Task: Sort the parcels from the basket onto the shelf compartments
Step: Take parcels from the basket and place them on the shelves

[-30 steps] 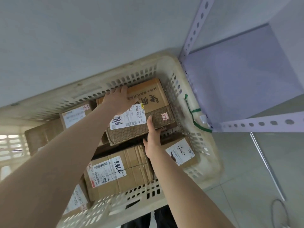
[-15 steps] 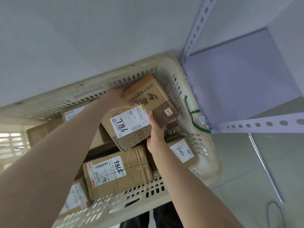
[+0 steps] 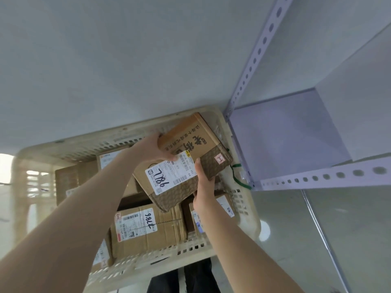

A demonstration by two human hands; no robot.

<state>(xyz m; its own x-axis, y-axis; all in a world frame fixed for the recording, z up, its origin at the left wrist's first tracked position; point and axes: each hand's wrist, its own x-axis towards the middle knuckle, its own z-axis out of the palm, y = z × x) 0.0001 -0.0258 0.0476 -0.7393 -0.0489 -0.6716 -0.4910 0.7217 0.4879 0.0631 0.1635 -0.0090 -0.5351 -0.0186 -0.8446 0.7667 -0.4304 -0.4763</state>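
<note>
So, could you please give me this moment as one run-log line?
left hand: grips parcel far edge | right hand: grips near edge | parcel: tilted over basket | shelf: beside basket, parcel not there yet

Six visible parcels (image 3: 208, 142), one basket (image 3: 84, 149), one shelf (image 3: 285, 140).

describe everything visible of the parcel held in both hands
The held parcel is a brown cardboard box, plain with dark printed characters on one half and a darker scale-like pattern on the other. A white shipping label with a barcode and handwritten digits sits on top, a small red-marked sticker near one corner. It is tilted above the other parcels in the basket, the left hand gripping its far edge and the right hand its near edge.
</note>
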